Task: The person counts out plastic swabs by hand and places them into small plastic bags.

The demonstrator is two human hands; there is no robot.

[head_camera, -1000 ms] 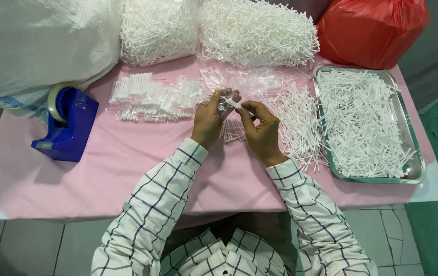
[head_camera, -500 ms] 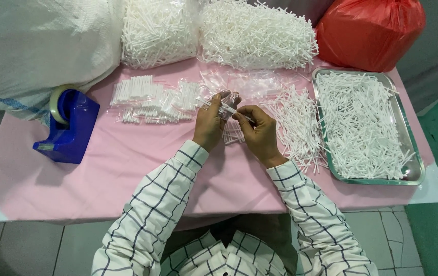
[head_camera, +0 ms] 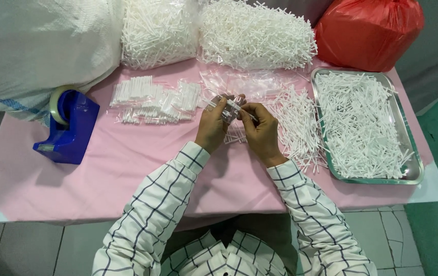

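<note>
Pink-covered surface (head_camera: 127, 168) over a tiled floor, sacks along the back edge. At centre frame, left hand (head_camera: 212, 128) and right hand (head_camera: 261, 130) meet over a small clear packet of white sticks (head_camera: 227, 108), fingers of both pinched shut on it, held just above the surface. Packet looks thin, transparent, sticks lying parallel inside.

Done, by my reading: a cluster of filled packets (head_camera: 153, 99) left of the hands. Left: a loose pile of sticks (head_camera: 296, 128) just right of the hands, a full metal tray (head_camera: 417, 171) at right, two bulk heaps (head_camera: 257, 33) at top. Early going. Blue tape dispenser (head_camera: 68, 128) at left.
</note>
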